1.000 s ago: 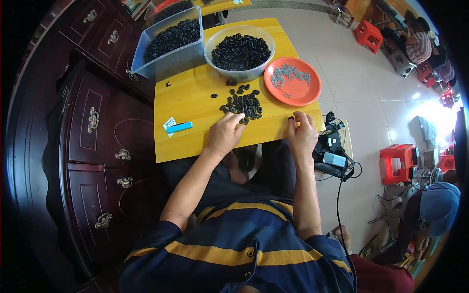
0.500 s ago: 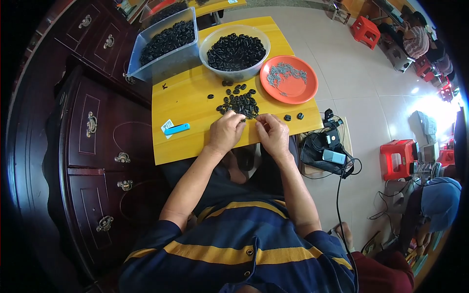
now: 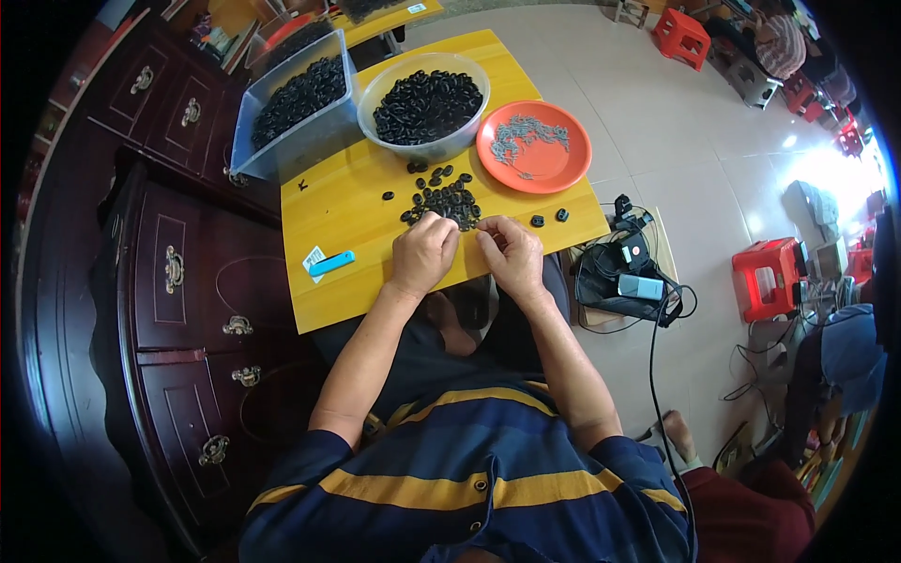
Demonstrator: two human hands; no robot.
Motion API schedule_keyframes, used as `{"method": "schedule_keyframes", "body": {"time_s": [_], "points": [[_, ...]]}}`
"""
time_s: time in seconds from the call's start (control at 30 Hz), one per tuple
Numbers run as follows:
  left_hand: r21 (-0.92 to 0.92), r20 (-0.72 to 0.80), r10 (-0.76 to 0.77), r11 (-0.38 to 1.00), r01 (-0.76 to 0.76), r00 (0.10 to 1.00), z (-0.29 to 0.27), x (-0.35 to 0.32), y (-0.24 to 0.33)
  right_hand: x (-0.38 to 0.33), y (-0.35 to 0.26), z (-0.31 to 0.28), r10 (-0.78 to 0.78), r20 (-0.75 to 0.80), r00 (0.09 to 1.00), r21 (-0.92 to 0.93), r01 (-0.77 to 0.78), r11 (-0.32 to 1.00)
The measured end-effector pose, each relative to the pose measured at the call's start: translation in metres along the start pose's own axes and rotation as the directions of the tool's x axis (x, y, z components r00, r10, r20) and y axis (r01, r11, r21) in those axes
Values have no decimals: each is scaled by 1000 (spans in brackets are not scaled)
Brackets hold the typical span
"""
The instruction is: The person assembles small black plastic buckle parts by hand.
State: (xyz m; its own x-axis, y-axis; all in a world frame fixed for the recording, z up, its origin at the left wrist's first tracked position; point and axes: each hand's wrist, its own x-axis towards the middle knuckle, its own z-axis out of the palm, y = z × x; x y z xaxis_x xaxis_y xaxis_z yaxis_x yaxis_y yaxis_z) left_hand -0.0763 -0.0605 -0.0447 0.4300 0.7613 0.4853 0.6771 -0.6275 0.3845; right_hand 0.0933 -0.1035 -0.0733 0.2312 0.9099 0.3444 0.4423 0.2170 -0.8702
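At the near edge of a pile of small black oval pieces (image 3: 447, 200), both hands work close together over the yellow table. My left hand (image 3: 424, 253) is closed, its thumb against the bent fingers; whatever is in them is hidden. Just to its right, my right hand (image 3: 511, 257) has thumb and forefinger drawn together by the pile, and anything between them is too small to name. Two black pieces (image 3: 538, 221) lie apart, right of my right hand. An orange-red plate (image 3: 535, 178) beyond holds small grey slender parts (image 3: 528, 134).
A clear round bowl (image 3: 424, 150) and a bluish bin (image 3: 300, 145), both full of black pieces, stand at the back. A blue-handled tool (image 3: 332, 264) lies left on the table (image 3: 357, 291). Dark drawers (image 3: 188, 272) flank the left; a cabled device (image 3: 640, 286) sits right.
The whole view has swung slightly, shifting the table and its things left in the picture. Both hands stay by the pile, their fingers moved only a little.
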Motion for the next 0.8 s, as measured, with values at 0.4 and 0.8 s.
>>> {"method": "schedule_keyframes", "body": {"time_s": [0.4, 0.8], "points": [[-498, 46, -97, 861, 107, 994, 1, 24, 44, -2, -5, -17, 361, 350, 865, 782, -482, 395], [-507, 198, -141, 832, 224, 970, 23, 74, 54, 2, 8, -42, 452, 187, 872, 814, -395, 426]]}}
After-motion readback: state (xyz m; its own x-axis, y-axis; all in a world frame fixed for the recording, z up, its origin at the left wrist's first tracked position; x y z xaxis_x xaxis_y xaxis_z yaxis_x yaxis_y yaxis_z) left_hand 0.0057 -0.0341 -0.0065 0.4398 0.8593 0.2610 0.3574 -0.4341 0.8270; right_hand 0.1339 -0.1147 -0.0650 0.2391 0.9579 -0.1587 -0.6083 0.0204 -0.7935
